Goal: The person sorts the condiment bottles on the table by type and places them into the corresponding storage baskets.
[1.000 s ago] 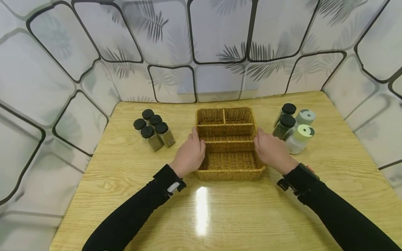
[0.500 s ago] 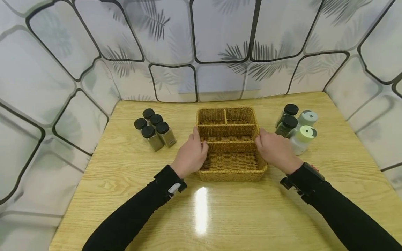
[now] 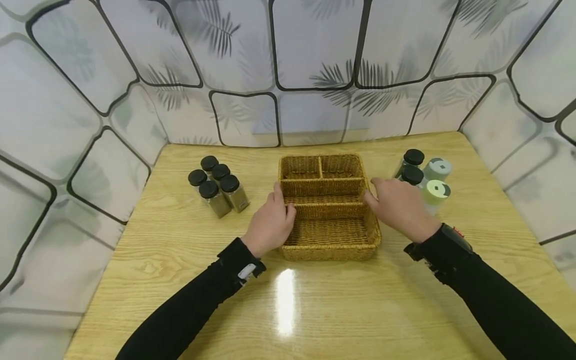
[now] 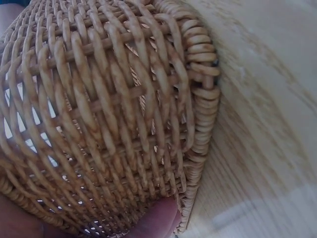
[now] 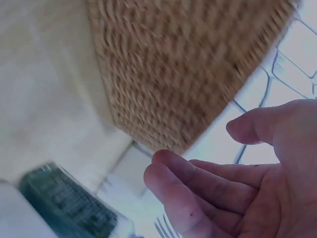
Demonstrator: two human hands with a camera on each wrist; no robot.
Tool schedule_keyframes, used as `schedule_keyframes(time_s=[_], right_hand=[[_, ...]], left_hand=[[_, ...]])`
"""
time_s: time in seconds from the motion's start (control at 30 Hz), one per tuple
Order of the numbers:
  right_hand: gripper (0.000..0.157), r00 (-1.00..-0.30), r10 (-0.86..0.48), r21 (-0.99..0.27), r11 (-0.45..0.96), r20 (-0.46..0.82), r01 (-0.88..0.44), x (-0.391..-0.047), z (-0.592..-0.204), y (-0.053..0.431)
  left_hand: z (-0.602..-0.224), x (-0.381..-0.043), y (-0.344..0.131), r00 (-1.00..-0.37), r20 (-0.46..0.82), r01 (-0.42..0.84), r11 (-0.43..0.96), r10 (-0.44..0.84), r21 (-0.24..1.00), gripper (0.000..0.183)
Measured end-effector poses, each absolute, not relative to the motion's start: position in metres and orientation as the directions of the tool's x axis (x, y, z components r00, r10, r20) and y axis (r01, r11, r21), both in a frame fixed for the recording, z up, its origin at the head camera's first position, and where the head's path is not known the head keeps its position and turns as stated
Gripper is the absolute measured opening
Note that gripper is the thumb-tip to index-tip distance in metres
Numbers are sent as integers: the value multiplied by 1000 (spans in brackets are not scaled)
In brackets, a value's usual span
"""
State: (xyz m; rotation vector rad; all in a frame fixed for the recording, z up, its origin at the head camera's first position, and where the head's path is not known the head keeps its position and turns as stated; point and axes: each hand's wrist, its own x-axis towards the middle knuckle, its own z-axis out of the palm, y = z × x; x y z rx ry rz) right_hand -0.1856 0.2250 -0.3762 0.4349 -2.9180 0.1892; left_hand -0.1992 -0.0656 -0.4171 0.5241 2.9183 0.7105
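A woven wicker basket (image 3: 330, 254), divided into several compartments, sits at the middle of the wooden table. My left hand (image 3: 271, 222) grips its left side wall; the left wrist view shows a thumb (image 4: 157, 218) against the weave near the table. At the basket's right side, my right hand (image 3: 400, 207) holds nothing. In the right wrist view its loosely bent fingers (image 5: 181, 201) are apart from the basket's woven wall (image 5: 173, 64), with the thumb spread from them. A dark green jar (image 5: 67, 201) shows beside that hand.
Several black-capped spice jars (image 3: 217, 206) stand grouped left of the basket. On the right, two black-capped jars (image 3: 412, 159) stand beside a pale-lidded bottle (image 3: 437, 169) and a bottle with a light green lid (image 3: 436, 192). A patterned curtain (image 3: 315, 115) borders the table (image 3: 189, 280).
My right hand has let go of the basket's right wall and moved slightly right, its thumb now apart from the fingers. The left hand keeps its grip, and the basket stays in place.
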Motion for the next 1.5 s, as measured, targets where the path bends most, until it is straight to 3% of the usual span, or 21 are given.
schedule_keyframes(time_s=[0.13, 0.6, 1.13, 1.5], right_hand=[[38, -931, -278, -79, 950, 235, -303, -188, -366, 229], [34, -923, -273, -186, 926, 272, -328, -205, -345, 260], [43, -963, -262, -177, 946, 68, -270, -209, -348, 293], [39, -960, -278, -179, 944, 10, -276, -211, -351, 298]], left_hand=[[-417, -199, -68, -938, -12, 304, 838, 347, 454, 66], [-415, -202, -68, -942, 2, 305, 851, 336, 428, 66], [-416, -201, -67, -943, 11, 304, 851, 332, 428, 66], [-418, -199, -65, -946, 3, 293, 849, 325, 439, 66]])
